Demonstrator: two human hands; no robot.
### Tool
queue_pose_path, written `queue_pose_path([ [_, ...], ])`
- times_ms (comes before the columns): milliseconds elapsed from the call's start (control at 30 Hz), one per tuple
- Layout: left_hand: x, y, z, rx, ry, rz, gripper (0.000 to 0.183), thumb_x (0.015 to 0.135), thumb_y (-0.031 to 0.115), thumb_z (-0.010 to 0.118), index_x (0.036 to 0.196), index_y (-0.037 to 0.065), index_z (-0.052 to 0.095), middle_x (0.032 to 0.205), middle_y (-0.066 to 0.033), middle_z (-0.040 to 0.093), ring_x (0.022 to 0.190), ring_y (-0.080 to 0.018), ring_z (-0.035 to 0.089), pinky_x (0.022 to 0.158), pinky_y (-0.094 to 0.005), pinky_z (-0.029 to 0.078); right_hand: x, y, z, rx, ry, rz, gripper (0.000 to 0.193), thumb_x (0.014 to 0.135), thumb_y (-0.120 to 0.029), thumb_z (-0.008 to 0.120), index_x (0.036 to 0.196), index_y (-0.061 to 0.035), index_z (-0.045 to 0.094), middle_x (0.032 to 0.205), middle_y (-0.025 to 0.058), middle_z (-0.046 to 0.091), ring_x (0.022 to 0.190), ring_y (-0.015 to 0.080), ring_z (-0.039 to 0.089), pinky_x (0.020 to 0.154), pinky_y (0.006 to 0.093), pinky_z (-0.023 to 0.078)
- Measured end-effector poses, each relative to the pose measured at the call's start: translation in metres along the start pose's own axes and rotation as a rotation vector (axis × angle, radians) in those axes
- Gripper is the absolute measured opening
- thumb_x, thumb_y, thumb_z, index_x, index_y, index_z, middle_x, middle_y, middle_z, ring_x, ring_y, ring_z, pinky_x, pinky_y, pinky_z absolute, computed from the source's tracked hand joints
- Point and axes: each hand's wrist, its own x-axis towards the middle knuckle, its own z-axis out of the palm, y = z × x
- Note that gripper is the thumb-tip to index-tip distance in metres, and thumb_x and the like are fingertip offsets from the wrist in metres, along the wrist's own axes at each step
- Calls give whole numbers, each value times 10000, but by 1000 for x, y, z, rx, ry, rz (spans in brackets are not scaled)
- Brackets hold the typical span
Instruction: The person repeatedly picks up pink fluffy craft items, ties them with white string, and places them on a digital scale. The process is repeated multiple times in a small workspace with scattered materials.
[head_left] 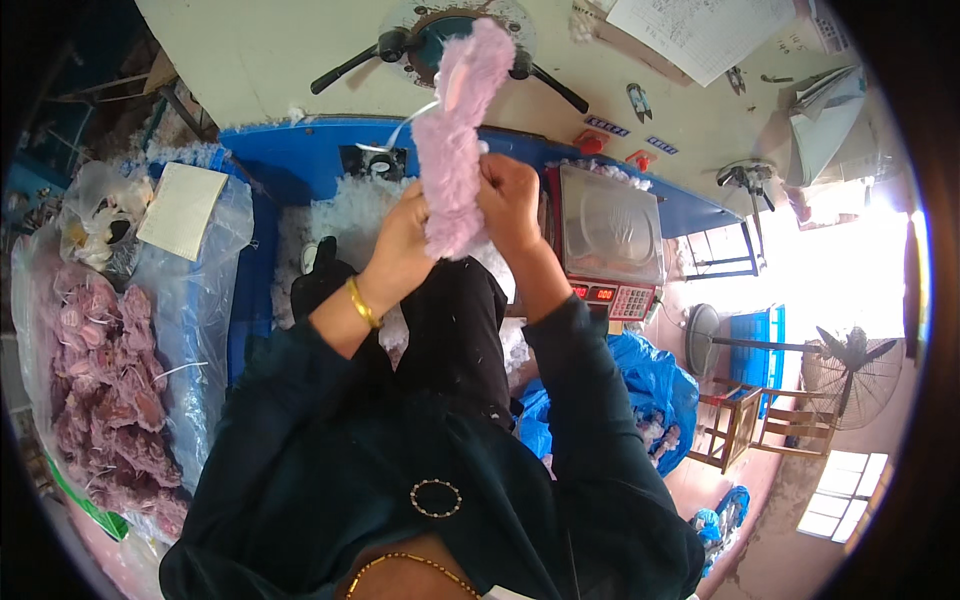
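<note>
A fluffy pink plush toy [450,165] stands upright in front of me, over the edge of the workbench. My left hand [403,243] is closed around its lower left side. At its right side my right hand [511,200] is closed with the fingers bent in against the fur; what exactly the fingertips grip is hidden. A white ribbon-like tag [408,124] sticks out from the left of the toy. Behind its upper part, a round fixture with black handles [395,43] is partly covered.
Left of me, a clear plastic bag [200,330] stands by several pink plush pieces [105,370]. White stuffing [345,210] lies under the bench edge. On the right are a weighing scale [612,225] and a blue bag [650,375]. Thread snips [638,101] and papers [700,35] lie on the bench [250,70].
</note>
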Motion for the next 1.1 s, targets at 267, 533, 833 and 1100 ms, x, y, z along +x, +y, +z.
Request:
queue_pose_path([
  [267,35,13,-21,-460,25,-272,387,806,126,732,1139,-11,588,1056,-56,640,956,-113,599,848,-262,484,40,-39,18,-119,121,69,296,720,-95,595,533,23,398,496,141,307,460,129,283,420,359,294],
  [533,29,19,-26,-687,-23,-346,356,836,52,664,1173,-9,565,1087,-55,628,978,-135,601,884,-281,473,37,-43,24,-132,99,100,291,703,-70,608,548,25,381,516,133,291,479,121,281,423,355,266],
  [833,18,-20,-61,-825,-264,-477,406,901,255,622,1216,21,515,1107,-78,611,957,-204,627,797,-334,524,1,-22,-2,382,-93,301,302,780,-35,594,528,-70,431,573,-98,383,560,6,332,460,235,246],
  [1100,20,15,-16,-629,-32,-450,445,907,250,621,1247,54,411,1027,-77,596,741,-172,637,590,-284,567,17,-41,-26,-34,-245,29,392,820,-304,694,1005,20,575,943,137,618,853,227,597,750,327,471],
])
